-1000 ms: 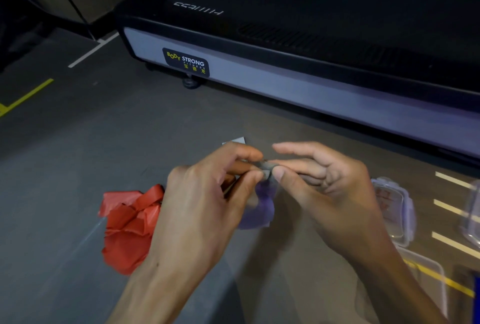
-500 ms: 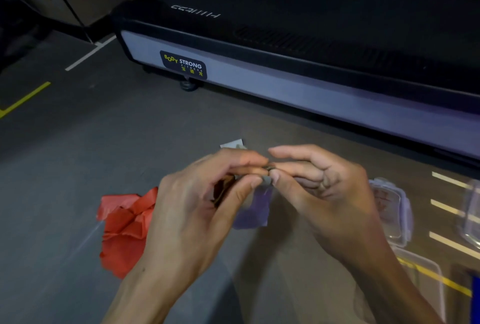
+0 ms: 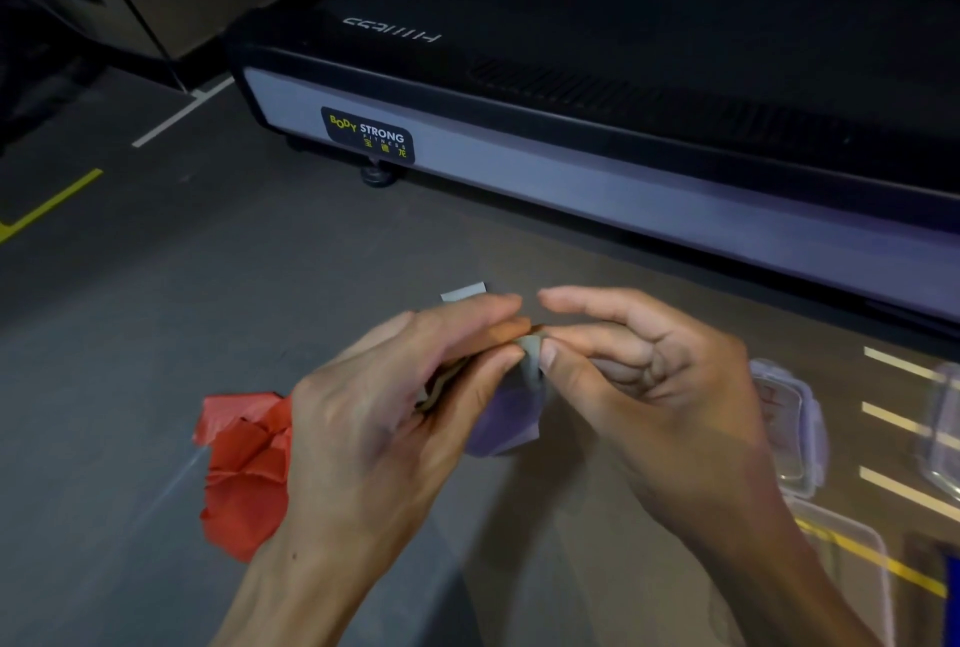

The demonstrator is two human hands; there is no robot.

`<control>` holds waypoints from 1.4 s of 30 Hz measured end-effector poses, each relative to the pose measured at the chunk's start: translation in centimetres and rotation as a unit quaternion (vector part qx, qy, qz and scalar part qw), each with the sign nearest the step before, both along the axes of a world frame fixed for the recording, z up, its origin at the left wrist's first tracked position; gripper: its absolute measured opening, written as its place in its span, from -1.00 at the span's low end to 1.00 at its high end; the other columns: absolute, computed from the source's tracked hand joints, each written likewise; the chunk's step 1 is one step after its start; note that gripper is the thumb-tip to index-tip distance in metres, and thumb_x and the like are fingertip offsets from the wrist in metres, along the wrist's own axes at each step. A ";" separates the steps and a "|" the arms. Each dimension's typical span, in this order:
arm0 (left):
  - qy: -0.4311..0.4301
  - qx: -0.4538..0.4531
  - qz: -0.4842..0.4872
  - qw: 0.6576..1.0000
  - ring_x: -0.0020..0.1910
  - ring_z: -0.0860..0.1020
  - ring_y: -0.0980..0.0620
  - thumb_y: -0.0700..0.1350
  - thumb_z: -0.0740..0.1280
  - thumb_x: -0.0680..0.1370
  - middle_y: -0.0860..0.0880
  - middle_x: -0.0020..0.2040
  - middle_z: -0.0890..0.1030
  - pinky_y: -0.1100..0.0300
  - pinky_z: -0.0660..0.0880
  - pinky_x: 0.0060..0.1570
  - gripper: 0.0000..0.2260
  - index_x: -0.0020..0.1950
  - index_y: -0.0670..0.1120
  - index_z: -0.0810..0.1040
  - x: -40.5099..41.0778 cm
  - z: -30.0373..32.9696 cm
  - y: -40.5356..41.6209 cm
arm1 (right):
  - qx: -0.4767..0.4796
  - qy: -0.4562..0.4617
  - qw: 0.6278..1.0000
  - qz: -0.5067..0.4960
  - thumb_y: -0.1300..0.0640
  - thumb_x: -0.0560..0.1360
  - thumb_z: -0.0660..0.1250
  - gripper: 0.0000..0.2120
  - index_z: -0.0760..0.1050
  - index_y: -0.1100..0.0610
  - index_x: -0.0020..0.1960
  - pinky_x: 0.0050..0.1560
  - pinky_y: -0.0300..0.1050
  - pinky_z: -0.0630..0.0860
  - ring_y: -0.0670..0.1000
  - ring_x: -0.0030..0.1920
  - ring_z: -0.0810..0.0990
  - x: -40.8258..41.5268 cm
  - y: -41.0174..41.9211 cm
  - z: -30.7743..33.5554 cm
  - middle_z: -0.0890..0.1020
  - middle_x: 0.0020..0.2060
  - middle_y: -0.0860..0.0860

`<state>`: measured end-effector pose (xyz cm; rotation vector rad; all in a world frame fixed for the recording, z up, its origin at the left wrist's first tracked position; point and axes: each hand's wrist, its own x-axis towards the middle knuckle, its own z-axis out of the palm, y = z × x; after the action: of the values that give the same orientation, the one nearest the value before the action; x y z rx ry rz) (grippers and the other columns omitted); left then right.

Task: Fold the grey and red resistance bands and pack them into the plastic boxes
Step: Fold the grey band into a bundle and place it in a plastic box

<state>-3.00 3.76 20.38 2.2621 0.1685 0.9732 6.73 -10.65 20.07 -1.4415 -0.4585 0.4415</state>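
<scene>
Grey resistance band (image 3: 530, 353) bunched small, held above floor (image 3: 260, 283) between both hands, loose purplish-grey end hanging below. Red resistance band (image 3: 244, 470) crumpled on floor, left of hands. Left hand (image 3: 384, 418) pinches grey band, thumb against fingertips. Right hand (image 3: 639, 386) pinches same fold, index finger extended above. Plastic boxes (image 3: 789, 418) near right wrist. Treadmill (image 3: 571, 127) behind.

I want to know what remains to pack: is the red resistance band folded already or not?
Not folded: the red resistance band lies crumpled in a loose heap on the grey floor, beside the left hand.
</scene>
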 end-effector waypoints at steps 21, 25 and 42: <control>0.055 -0.047 0.014 0.997 0.04 0.65 0.32 -0.06 0.51 0.50 0.30 0.01 0.70 0.37 0.54 0.07 -0.72 0.19 0.12 0.63 0.5 0.0 0.4 | -0.039 -0.064 0.997 0.004 0.26 0.48 0.50 -0.62 0.61 -0.17 0.14 -0.18 -0.30 0.62 -0.07 -0.04 0.75 0.0 0.4 -0.2 0.77 -0.16 -0.11; 0.043 -0.059 -0.013 0.997 -0.06 0.64 0.30 -0.03 0.53 0.46 0.24 0.05 0.70 0.43 0.49 0.04 -0.65 0.23 0.06 0.61 0.9 1.2 0.8 | -0.041 -0.110 0.993 -0.023 0.26 0.48 0.49 -0.63 0.61 -0.15 0.15 0.04 -0.12 0.64 -0.04 -0.06 0.75 0.5 0.0 1.4 0.77 -0.16 -0.08; 0.061 -0.127 -0.084 0.986 -0.18 0.65 -0.01 0.06 0.57 0.42 0.27 0.24 0.62 0.08 0.62 -0.08 -0.42 0.40 0.23 0.49 -5.3 20.2 -0.3 | -0.052 -0.324 0.945 0.010 0.31 0.51 0.46 -0.65 0.60 -0.06 0.17 0.09 -0.11 0.62 -0.04 -0.05 0.74 -3.3 -5.0 23.7 0.76 -0.14 -0.07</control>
<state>-8.35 3.51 40.60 2.0644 0.1446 0.6839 3.39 -15.67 43.78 -1.6753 -0.9870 -0.0107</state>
